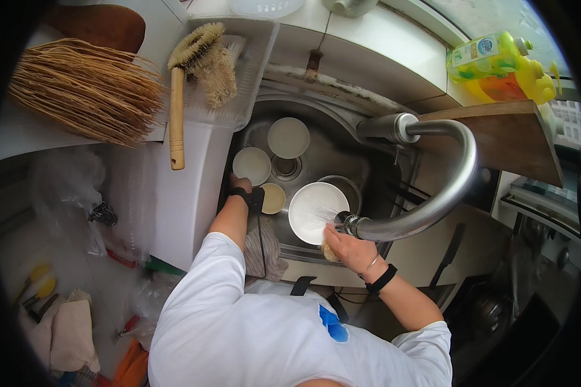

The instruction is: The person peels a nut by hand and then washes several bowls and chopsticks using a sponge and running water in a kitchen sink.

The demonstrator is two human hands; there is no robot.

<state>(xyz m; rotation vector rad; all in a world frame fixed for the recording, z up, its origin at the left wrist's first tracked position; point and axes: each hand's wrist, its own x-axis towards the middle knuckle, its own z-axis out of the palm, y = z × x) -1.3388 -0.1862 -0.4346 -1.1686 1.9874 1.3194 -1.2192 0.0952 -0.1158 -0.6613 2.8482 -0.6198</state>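
In the stainless steel sink (314,140), a white bowl (314,213) is under water running from the curved metal faucet (445,193). My right hand (351,249) is at the bowl's lower right edge, with a tan scrubbing pad (330,252) beneath the fingers; whether it grips the bowl or the pad is hard to tell. My left hand (241,183) is at the sink's left side beside a small white dish (252,166), its fingers mostly hidden. A cream dish (273,199) and a larger pale dish (288,138) lie near the drain (286,167). A round metal-rimmed vessel (351,188) is partly behind the white bowl.
Left of the sink are a clear plastic tray (256,87), a wooden-handled brush (176,121) and a twig whisk (87,92). A striped cloth (264,251) hangs over the front edge. Soap bottles (486,55), a wooden board (498,135) and a knife (448,254) are at right.
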